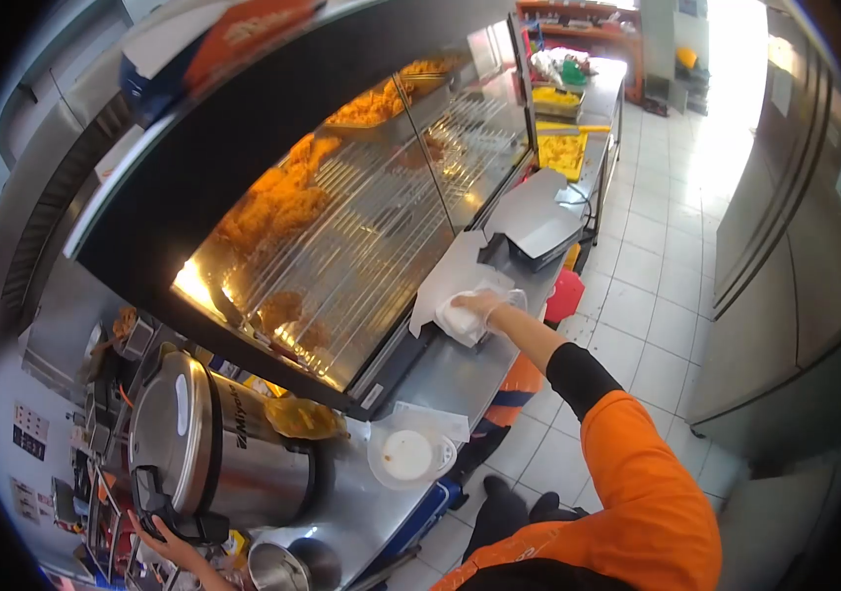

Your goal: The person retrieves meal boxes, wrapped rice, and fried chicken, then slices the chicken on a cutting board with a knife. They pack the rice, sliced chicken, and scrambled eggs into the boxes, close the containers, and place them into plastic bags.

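My right hand [479,304], in a clear plastic glove, is closed on a small white wrapped bundle [458,321]. It is over an open white-lined takeaway box [448,271] on the steel counter. What is inside the bundle cannot be made out. At the lower left, my left hand [172,548] has its fingers apart against the black lid handle of a large steel rice cooker [261,455], whose lid is down. A clear round tub [406,458] with white contents stands on the counter between the two hands.
A glass heated display case [410,167] with fried chicken [277,197] on racks stands along the counter. Another open box [536,219] lies beyond my right hand. Farther back is a yellow tray [562,150]. Metal pots [277,566] stand below the cooker. Tiled floor [637,246] lies to the right.
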